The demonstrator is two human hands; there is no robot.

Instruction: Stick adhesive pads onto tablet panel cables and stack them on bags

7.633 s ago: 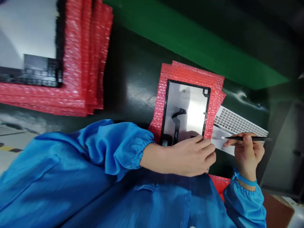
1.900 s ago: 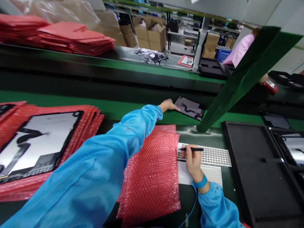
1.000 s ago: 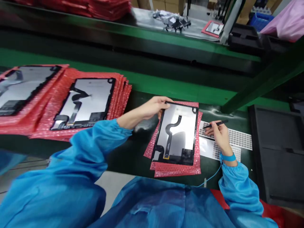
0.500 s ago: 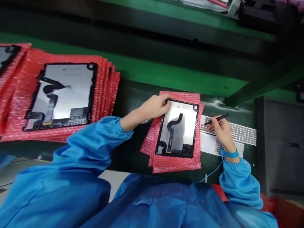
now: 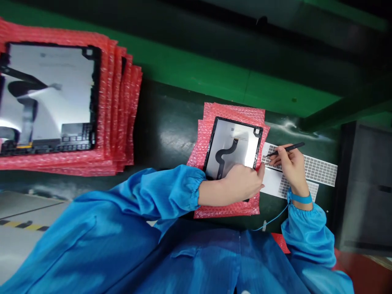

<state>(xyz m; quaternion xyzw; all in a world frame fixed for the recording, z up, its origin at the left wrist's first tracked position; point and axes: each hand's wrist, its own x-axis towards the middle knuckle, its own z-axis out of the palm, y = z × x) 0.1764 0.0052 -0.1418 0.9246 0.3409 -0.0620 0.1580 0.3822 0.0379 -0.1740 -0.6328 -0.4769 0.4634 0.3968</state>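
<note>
In the head view my left hand (image 5: pixel 241 183) reaches across the lower right part of a tablet screen panel (image 5: pixel 241 153), its fingertips apart at the left edge of the white sticker sheets. The panel lies back side up, with a black flex cable (image 5: pixel 221 157) curving over its silvery back. Beneath it are several red bubble-wrap bags (image 5: pixel 214 210). Black tweezers (image 5: pixel 289 148) are pinched in my right hand (image 5: pixel 292 165), their tip low over the upper sticker sheet (image 5: pixel 320 169), a grid of small grey squares. Below is a second sticker sheet (image 5: pixel 271 181), partly bare.
On the left stands a stack of red bubble-wrap bags (image 5: pixel 118 122) with another screen panel (image 5: pixel 67 94) on top. A dark tray (image 5: pixel 367 183) sits at the far right. A blue wrist strap (image 5: pixel 301 199) with a cord (image 5: pixel 277 219) circles my right wrist.
My left hand has left the panel's upper left corner and moved right and down across it to the sheets' edge. My right hand still holds the tweezers over the upper sheet. The view has shifted.
</note>
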